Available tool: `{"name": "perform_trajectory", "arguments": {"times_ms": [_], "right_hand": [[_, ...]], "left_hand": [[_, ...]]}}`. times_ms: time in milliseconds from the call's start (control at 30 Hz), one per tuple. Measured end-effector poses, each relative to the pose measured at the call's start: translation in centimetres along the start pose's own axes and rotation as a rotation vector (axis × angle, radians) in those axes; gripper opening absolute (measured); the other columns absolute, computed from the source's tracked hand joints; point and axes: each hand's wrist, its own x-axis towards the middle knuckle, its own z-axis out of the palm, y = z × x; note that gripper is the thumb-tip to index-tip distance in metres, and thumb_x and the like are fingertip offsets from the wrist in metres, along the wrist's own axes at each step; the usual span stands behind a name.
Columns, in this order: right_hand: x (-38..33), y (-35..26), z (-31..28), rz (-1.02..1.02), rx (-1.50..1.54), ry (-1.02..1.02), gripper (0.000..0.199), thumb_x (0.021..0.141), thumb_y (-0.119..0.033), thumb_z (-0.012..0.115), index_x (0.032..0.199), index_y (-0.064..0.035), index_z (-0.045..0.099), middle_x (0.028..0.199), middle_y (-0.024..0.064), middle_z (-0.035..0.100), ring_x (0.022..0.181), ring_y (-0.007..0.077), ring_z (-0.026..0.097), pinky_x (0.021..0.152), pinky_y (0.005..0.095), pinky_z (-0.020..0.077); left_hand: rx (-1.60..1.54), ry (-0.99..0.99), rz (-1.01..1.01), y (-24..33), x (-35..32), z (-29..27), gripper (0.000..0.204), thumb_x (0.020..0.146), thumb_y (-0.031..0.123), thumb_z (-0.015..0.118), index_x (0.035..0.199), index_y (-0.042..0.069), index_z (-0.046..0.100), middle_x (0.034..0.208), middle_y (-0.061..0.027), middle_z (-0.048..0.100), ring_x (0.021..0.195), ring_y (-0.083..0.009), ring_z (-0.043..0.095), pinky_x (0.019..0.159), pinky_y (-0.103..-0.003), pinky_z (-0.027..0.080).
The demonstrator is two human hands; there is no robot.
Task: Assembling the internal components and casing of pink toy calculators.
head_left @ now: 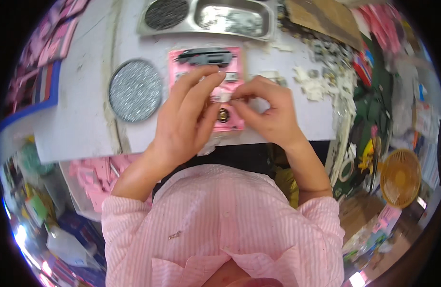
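A pink plastic casing [234,125] lies on the white table in front of me. It carries a long grey-and-black part [206,56] along its far edge and a round black-and-gold component [223,115] near its close edge. Over the casing's left side arches my left hand [184,107], fingers apart, its thumb near a small white piece [224,97] in the middle. From the right, my right hand [270,107] pinches thumb and forefinger together right beside that white piece. What sits between those fingertips is too small to make out.
A round dish of small silvery pieces [135,91] stands at left. Beyond the casing is a metal tray [273,21] with dark and shiny small parts. Loose white and metal parts [313,81] spread at right, near cardboard [325,19]. Pink pieces [98,177] fill a bin below the table's left front.
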Motion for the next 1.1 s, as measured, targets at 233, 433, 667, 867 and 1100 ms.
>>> {"name": "perform_trajectory", "arguments": {"times_ms": [233, 433, 667, 867, 1100], "right_hand": [[0.4, 2.0, -1.1, -0.439, -0.272, 0.052, 0.017, 0.071, -0.008, 0.077, 0.086, -0.0075, 0.067, 0.082, 0.0050, 0.065, 0.079, 0.0249, 0.062, 0.069, 0.0359, 0.0520], [-8.4, 2.0, -8.8, 0.033, -0.160, 0.412, 0.007, 0.084, -0.006, 0.071, 0.091, -0.0047, 0.070, 0.086, 0.0059, 0.068, 0.078, 0.0179, 0.064, 0.070, 0.0301, 0.0512], [-25.9, 2.5, -21.6, 0.257, 0.497, 1.468, 0.040, 0.096, -0.005, 0.064, 0.133, -0.0090, 0.047, 0.091, 0.0049, 0.061, 0.066, 0.0119, 0.054, 0.055, 0.0257, 0.0423], [-25.6, 1.6, -25.1, 0.284, 0.194, 1.597, 0.013, 0.092, -0.008, 0.071, 0.096, -0.0099, 0.058, 0.072, -0.0004, 0.052, 0.056, 0.0085, 0.047, 0.049, 0.0229, 0.0388], [-24.7, -3.5, -20.4, 0.020, 0.564, 1.369, 0.019, 0.090, -0.016, 0.062, 0.103, -0.0034, 0.059, 0.075, 0.0049, 0.048, 0.059, 0.0119, 0.041, 0.051, 0.0236, 0.0333]], "left_hand": [[-0.293, -0.402, -0.407, -3.0, 2.0, -0.1, 0.006, 0.092, -0.001, 0.064, 0.097, -0.005, 0.066, 0.082, -0.0083, 0.064, 0.075, -0.0123, 0.062, 0.067, -0.025, 0.049], [-0.107, -0.247, -0.085, -2.9, 1.6, 0.9, 0.007, 0.089, -0.005, 0.065, 0.095, -0.005, 0.068, 0.087, -0.0109, 0.068, 0.081, -0.0181, 0.064, 0.074, -0.028, 0.050], [0.000, -0.187, -0.082, -1.9, 0.6, 1.2, 0.007, 0.090, -0.004, 0.066, 0.096, -0.004, 0.069, 0.091, -0.0090, 0.068, 0.085, -0.0168, 0.063, 0.081, -0.027, 0.048], [-0.031, -0.114, -0.184, -1.5, 1.1, 1.3, 0.004, 0.088, -0.001, 0.069, 0.091, -0.003, 0.069, 0.080, -0.0078, 0.066, 0.068, -0.0137, 0.064, 0.062, -0.026, 0.048], [0.120, -0.082, -0.046, -3.0, 1.7, 1.1, 0.009, 0.078, 0.004, 0.076, 0.085, 0.003, 0.072, 0.096, -0.0075, 0.063, 0.091, -0.0227, 0.059, 0.080, -0.034, 0.047]]}}
